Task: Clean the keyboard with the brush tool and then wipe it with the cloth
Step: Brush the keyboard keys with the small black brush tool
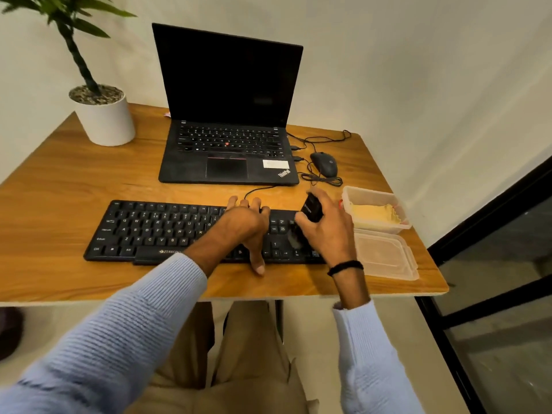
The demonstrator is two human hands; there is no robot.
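A black external keyboard lies along the near part of the wooden table. My left hand rests flat on its right-middle keys, fingers spread, thumb over the front edge. My right hand grips a black brush tool above the keyboard's right end, where blurred bristles touch the keys. A yellow cloth lies folded inside a clear plastic container just right of the keyboard.
An open black laptop stands behind the keyboard. A black mouse with tangled cables lies to its right. The container's lid lies near the table's right front corner. A potted plant stands at the back left.
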